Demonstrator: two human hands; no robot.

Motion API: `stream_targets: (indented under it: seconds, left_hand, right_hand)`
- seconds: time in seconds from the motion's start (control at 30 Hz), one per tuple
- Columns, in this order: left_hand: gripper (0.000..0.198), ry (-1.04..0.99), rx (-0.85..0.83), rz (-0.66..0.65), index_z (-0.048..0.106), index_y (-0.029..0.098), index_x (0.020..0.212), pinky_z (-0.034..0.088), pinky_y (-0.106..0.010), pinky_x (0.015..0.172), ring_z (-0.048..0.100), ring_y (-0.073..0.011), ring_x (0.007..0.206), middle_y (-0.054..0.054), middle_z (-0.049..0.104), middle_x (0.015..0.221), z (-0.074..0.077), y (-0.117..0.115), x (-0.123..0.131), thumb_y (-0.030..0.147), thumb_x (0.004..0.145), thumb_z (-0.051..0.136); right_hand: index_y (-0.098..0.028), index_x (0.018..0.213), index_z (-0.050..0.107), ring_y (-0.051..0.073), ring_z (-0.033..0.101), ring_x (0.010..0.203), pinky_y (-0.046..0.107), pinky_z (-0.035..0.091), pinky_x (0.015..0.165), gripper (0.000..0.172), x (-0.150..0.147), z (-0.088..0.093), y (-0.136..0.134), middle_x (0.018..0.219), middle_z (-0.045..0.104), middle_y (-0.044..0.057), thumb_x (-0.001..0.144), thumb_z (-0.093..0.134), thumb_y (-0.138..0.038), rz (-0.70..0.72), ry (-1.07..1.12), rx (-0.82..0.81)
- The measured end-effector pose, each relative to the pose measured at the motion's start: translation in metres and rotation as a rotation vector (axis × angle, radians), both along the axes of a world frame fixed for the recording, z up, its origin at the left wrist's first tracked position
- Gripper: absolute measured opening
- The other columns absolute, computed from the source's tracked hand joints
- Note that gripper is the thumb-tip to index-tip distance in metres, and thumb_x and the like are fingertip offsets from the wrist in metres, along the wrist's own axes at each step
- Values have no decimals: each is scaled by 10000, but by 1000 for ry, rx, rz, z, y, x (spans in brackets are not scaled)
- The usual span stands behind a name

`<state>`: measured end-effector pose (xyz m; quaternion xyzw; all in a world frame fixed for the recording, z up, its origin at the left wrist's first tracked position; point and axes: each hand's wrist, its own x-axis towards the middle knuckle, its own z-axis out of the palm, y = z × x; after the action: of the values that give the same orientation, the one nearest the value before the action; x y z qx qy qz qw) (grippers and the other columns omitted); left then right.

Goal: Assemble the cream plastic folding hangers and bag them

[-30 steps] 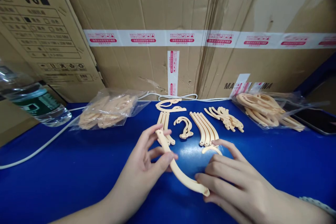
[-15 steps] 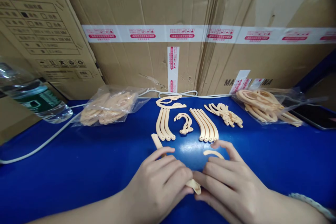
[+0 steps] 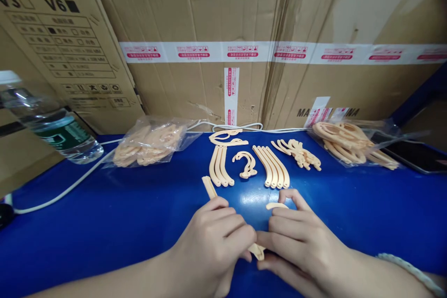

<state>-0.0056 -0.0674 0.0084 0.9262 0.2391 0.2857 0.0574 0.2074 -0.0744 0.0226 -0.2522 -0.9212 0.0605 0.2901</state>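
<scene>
My left hand [image 3: 218, 240] is closed round a beige hanger arm, whose upper end [image 3: 209, 187] sticks out above the fingers and whose lower end [image 3: 257, 251] shows below them. My right hand [image 3: 303, 237] has its thumb and index finger at that lower end. A thin curved piece like a hanger hook [image 3: 277, 206] emerges from the curled fingers of this hand; its other end is hidden. Beyond the hands lie two sets of curved hanger arms [image 3: 221, 166] [image 3: 271, 166], with several small hooks [image 3: 246, 164] between them.
Further back are loose beige pieces [image 3: 228, 137] and a heap of small parts [image 3: 298, 152]. Clear bags of parts lie left [image 3: 150, 142] and right [image 3: 349, 142]. A water bottle [image 3: 66, 132], white cable [image 3: 66, 194], dark phone [image 3: 415, 154] and cardboard boxes [image 3: 195, 88] surround the blue tabletop [image 3: 139, 223].
The camera view has shifted slightly. My left fingers have curled tighter round the hanger arm. The hook by my right hand has turned flatter, and that hand's raised finger is more bent.
</scene>
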Motion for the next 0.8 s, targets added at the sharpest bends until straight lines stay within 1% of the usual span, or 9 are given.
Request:
stream_targets:
  seconds: [0.17,0.27,0.33,0.4,0.43,0.47,0.53,0.63,0.8]
  left_hand:
    - [255,-34,224,-12,573,151,776,374,-330,653,553,-145,611,-22,675,743,10,2,-4,61,935,396]
    - [285,-17,297,-36,582,159,807,411,-315,707,577,-134,630,-17,685,756,17,15,-14,92,986,371]
    - [286,53,331,-38,589,166,846,438,-324,817,608,-133,683,-13,692,768,18,29,-24,94,1001,360]
    - [260,50,297,-29,581,176,905,431,-353,931,634,-130,757,-7,693,790,16,45,-36,64,989,362]
    - [247,73,253,0,573,186,987,414,-384,983,644,-132,807,-10,705,846,15,53,-42,42,974,374]
    - [237,88,222,17,556,193,1071,405,-411,1013,647,-139,844,-11,711,884,14,59,-47,46,965,403]
    - [221,128,175,62,546,192,1110,411,-440,1025,638,-171,944,-40,705,973,13,68,-54,74,955,442]
    - [231,152,90,122,563,174,1073,438,-442,998,603,-214,1024,-74,676,1022,13,71,-57,63,915,438]
    - [249,109,-24,192,557,192,984,466,-418,928,575,-230,995,-64,639,1025,14,64,-54,69,776,503]
  right_hand:
    - [-206,947,664,125,546,627,347,319,902,120,9,-2,8,661,562,-36,953,590,-300,-26,75,-183]
    - [-206,958,674,121,519,576,353,345,850,170,15,-5,17,633,548,-46,939,611,-364,-101,178,-205]
    - [-211,963,674,117,509,562,356,354,840,173,18,-5,21,618,528,-57,945,601,-367,-127,195,-212]
    - [-217,978,669,119,529,576,361,363,853,153,20,-4,22,622,533,-61,947,601,-350,-126,199,-205]
    - [-221,987,666,123,546,594,366,368,867,138,20,-4,22,636,551,-58,946,604,-337,-117,198,-202]
    - [-224,993,663,129,565,617,373,372,882,124,21,-3,22,654,573,-52,942,610,-324,-109,197,-200]
    - [-234,1000,660,147,599,682,388,379,913,103,21,-2,21,708,622,-36,932,622,-302,-106,196,-196]
    - [-242,988,656,174,620,778,403,392,937,79,21,-1,23,795,666,-13,923,625,-273,-119,204,-187]
    - [-219,974,641,188,599,889,340,476,821,72,22,4,28,926,658,35,930,585,-219,-107,224,-218]
